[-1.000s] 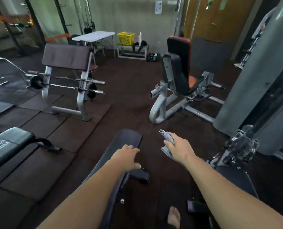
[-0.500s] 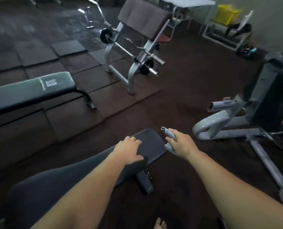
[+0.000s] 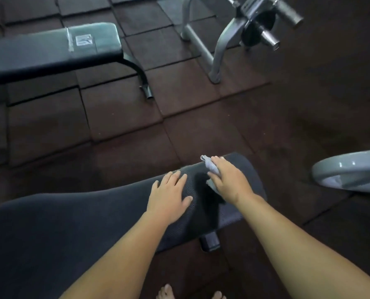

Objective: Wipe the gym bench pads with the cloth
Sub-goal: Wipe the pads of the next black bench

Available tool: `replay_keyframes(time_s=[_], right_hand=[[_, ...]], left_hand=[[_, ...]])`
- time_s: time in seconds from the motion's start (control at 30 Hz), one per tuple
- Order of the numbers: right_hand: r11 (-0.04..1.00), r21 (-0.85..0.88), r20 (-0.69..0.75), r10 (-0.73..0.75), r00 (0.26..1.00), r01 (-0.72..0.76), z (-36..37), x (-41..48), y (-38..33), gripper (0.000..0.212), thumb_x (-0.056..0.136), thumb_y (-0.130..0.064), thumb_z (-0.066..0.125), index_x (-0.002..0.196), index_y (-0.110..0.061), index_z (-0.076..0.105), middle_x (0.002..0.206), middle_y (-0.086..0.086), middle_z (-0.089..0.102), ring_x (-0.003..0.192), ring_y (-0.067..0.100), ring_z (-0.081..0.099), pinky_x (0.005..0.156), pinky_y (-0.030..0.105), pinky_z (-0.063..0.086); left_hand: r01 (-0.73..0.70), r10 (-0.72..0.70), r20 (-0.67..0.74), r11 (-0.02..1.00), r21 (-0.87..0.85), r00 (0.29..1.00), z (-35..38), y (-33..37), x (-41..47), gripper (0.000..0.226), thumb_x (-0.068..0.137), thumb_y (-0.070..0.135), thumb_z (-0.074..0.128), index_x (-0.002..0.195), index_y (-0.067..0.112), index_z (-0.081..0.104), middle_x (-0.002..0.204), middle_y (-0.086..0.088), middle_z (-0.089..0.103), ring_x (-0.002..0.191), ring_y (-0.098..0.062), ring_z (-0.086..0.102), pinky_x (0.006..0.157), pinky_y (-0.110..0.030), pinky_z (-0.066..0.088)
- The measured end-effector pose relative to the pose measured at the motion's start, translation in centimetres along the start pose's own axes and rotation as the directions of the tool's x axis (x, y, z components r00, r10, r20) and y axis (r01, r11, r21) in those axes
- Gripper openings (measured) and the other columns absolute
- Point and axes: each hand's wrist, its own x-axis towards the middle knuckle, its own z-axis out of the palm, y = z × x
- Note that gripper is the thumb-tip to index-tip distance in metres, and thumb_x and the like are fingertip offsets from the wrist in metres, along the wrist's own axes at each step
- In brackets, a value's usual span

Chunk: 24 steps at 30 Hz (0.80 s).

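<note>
A: Right hand (image 3: 229, 182) closed over the cloth (image 3: 210, 167), pressing it to the far right end of the bench pad (image 3: 93, 223). Grey corner poking out past the fingertips, second fold showing under the thumb side.

B: Left hand (image 3: 169, 197)?

A: Flat, fingers spread, holding nothing. Resting on the pad just left of the cloth, likely bracing.

B: Handling notes on the cloth?

A: Soft, light, limp; bunches readily. Probably best gripped as a wad under the palm, loose corners tucked in so none drags. Pad looks firm, finely ribbed, some grip expected; bench heavy enough to stay put under pressure.

B: Change against half a second ago?

A: Cloth then held off the pad's far right corner, clear of the surface; now down on it. Left hand shifted little, same zone. View tipped down: flat bench (image 3: 50, 50) far left and grey machine frame (image 3: 203, 48) far right now near the top edge. Bare toes (image 3: 166, 292) at the near edge.
</note>
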Motion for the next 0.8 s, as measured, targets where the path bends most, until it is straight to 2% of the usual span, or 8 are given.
replay_keyframes(time_s=[0.07, 0.13, 0.2, 0.27, 0.47, 0.6, 0.8], right_hand=[[0.996, -0.061, 0.036, -0.063, 0.997, 0.065, 3.3, 0.7, 1.3, 0.063, 0.102, -0.037, 0.058, 0.158, -0.017, 0.036, 0.166, 0.0, 0.033, 0.157, 0.017, 0.017, 0.125, 0.039, 0.021], [0.978, -0.163, 0.097, -0.118, 0.988, 0.133, 5.7, 0.7, 2.5, 0.074, 0.101, -0.049, 0.055, 0.162, -0.017, 0.026, 0.171, -0.001, 0.017, 0.159, 0.017, 0.003, 0.129, 0.041, 0.009], [0.954, -0.238, 0.142, -0.152, 0.978, 0.182, 7.0, 0.5, 3.6, 0.082, 0.101, -0.062, 0.043, 0.165, -0.021, 0.012, 0.172, -0.006, -0.002, 0.157, 0.012, -0.013, 0.129, 0.038, -0.003], [0.931, -0.294, 0.143, -0.182, 0.973, 0.217, 8.0, 0.2, 4.5, 0.083, 0.1, -0.069, 0.03, 0.165, -0.024, 0.003, 0.171, -0.008, -0.012, 0.155, 0.009, -0.021, 0.129, 0.04, -0.006], [0.901, -0.386, 0.083, -0.178, 0.98, 0.197, 9.9, -0.6, 4.9, 0.087, 0.098, -0.078, 0.009, 0.164, -0.023, -0.004, 0.171, -0.005, -0.016, 0.155, 0.011, -0.022, 0.127, 0.041, -0.008], [0.9, -0.385, 0.083, -0.186, 0.979, 0.204, 10.1, 0.8, 5.1, 0.08, 0.101, -0.07, 0.012, 0.165, -0.024, -0.001, 0.172, -0.005, -0.011, 0.157, 0.012, -0.018, 0.128, 0.043, -0.005], [0.85, -0.46, 0.13, -0.223, 0.966, 0.258, 7.2, 8.7, 5.0, 0.081, 0.1, -0.068, 0.011, 0.165, -0.021, 0.003, 0.173, -0.002, -0.007, 0.158, 0.015, -0.013, 0.129, 0.046, 0.0]], left_hand=[[0.023, -0.023, 0.002, 1.0, 0.011, 1.0, 2.8, -1.0, 0.8, 0.074, 0.103, 0.063, 0.035, 0.166, 0.03, 0.012, 0.174, 0.005, 0.004, 0.16, -0.017, -0.001, 0.128, -0.051, 0.012], [0.031, -0.03, -0.022, 0.999, 0.029, 0.999, 5.2, -1.7, 1.2, 0.075, 0.102, 0.066, 0.023, 0.166, 0.032, 0.005, 0.174, 0.006, -0.005, 0.16, -0.017, -0.008, 0.129, -0.051, 0.006], [0.03, -0.027, -0.075, 0.999, 0.034, 0.997, 7.0, -2.1, 1.3, 0.076, 0.099, 0.068, 0.014, 0.166, 0.032, 0.002, 0.173, 0.007, -0.009, 0.16, -0.016, -0.012, 0.129, -0.052, 0.003], [0.021, -0.013, -0.142, 0.998, 0.054, 0.99, 8.4, -2.3, 1.2, 0.075, 0.102, 0.067, 0.016, 0.166, 0.03, 0.005, 0.174, 0.005, -0.006, 0.16, -0.017, -0.009, 0.128, -0.054, 0.004], [0.023, -0.002, -0.196, 0.994, 0.104, 0.981, 9.8, -2.6, 1.6, 0.072, 0.105, 0.062, 0.022, 0.166, 0.026, 0.013, 0.175, 0.002, 0.002, 0.161, -0.02, 0.0, 0.127, -0.057, 0.012], [0.026, -0.005, -0.189, 0.994, 0.11, 0.982, 10.0, -2.8, 1.5, 0.07, 0.106, 0.06, 0.021, 0.166, 0.025, 0.014, 0.175, 0.002, 0.002, 0.161, -0.019, -0.002, 0.127, -0.056, 0.011], [0.039, -0.01, -0.219, 0.991, 0.13, 0.976, 10.1, -2.7, 1.6, 0.069, 0.106, 0.061, 0.021, 0.166, 0.026, 0.017, 0.174, 0.002, 0.007, 0.161, -0.019, 0.001, 0.127, -0.056, 0.011]])
